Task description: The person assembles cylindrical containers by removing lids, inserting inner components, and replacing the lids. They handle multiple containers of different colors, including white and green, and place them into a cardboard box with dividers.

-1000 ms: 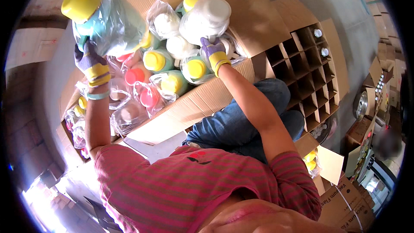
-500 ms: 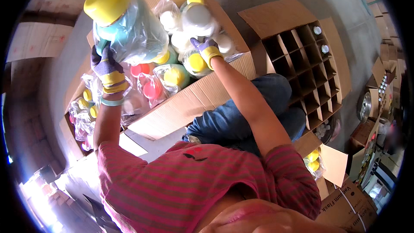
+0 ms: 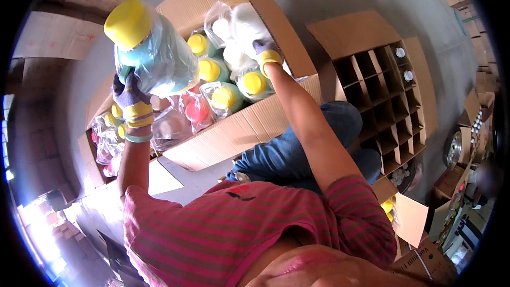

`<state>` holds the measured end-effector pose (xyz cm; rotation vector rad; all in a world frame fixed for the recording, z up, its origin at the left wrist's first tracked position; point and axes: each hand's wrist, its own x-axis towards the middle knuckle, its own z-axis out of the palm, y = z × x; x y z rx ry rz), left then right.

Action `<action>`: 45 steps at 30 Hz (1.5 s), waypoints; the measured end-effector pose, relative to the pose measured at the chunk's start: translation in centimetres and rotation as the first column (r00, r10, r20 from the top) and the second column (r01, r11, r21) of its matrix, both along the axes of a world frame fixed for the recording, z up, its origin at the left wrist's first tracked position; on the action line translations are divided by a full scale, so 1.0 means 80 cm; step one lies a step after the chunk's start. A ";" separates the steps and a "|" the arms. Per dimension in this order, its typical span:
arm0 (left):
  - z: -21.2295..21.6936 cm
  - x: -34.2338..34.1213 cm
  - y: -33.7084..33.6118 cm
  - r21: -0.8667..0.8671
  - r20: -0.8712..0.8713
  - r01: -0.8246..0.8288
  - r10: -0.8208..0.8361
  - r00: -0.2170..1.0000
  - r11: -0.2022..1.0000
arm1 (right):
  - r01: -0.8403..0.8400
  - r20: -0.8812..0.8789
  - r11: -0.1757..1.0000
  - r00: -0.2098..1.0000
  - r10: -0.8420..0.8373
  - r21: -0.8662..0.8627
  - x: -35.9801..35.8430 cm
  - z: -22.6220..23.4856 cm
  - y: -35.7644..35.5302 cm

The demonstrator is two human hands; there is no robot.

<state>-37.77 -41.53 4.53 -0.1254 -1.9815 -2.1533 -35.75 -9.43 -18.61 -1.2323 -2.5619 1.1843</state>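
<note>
A teal flask [image 3: 154,56] with a yellow cup lid, in a clear plastic bag, is tilted above the open carton [image 3: 241,122]. My gloved left hand [image 3: 130,93] is closed on its side, at what looks like its handle. My gloved right hand [image 3: 266,55] reaches into the carton, its fingers curled against a bagged white flask [image 3: 247,21]; part of the grip is hidden. Close below it stands a bagged flask with a yellow lid [image 3: 254,82]. More bagged flasks with yellow lids and a red lid [image 3: 195,110] fill the carton.
To the right stands a carton with cardboard dividers [image 3: 372,85], holding two white-capped items [image 3: 400,52] in its far right cells. A smaller open carton [image 3: 409,218] is at the lower right. Stacked cartons [image 3: 53,42] line the left side.
The teal flask in my left hand has swung slightly left, uncovering yellow lids in the carton. My right hand has moved a little farther right, and its fingers have curled in against the white flask.
</note>
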 end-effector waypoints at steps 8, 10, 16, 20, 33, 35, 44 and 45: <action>-0.039 0.005 -0.001 -0.043 0.086 0.051 -0.047 0.995 0.998 | -0.279 0.200 0.951 0.932 0.301 -0.135 0.071 0.075 0.013; -0.031 0.017 0.044 0.019 0.111 0.079 -0.081 0.991 0.997 | -0.255 -0.234 0.964 0.944 0.231 -0.080 0.089 0.069 0.029; -0.033 0.049 0.085 0.208 0.165 0.213 -0.249 0.954 0.955 | -0.094 -0.581 0.924 0.753 0.309 0.371 0.103 0.149 0.070; 0.007 0.120 0.132 0.276 0.201 0.417 -0.477 0.856 0.866 | -0.340 -0.900 0.935 0.432 0.060 -0.101 0.171 0.230 0.068; -0.093 0.347 0.254 -0.139 -0.148 0.990 -0.988 -0.033 -0.013 | 0.048 -0.808 0.905 0.471 0.353 0.423 0.621 0.351 -0.005; -0.195 0.364 0.269 -0.032 0.078 0.996 -0.994 -0.078 -0.080 | 0.151 -0.774 0.828 0.476 0.418 0.540 0.646 0.327 -0.030; -0.181 0.425 0.454 -0.057 0.274 0.699 -0.684 -0.676 -0.713 | -0.053 -0.275 0.424 0.688 0.672 0.904 0.697 0.379 -0.126; -0.187 0.423 0.483 -0.302 -0.021 0.682 -0.711 -0.703 -0.666 | -0.116 -0.206 0.396 0.704 0.679 0.911 0.704 0.379 -0.131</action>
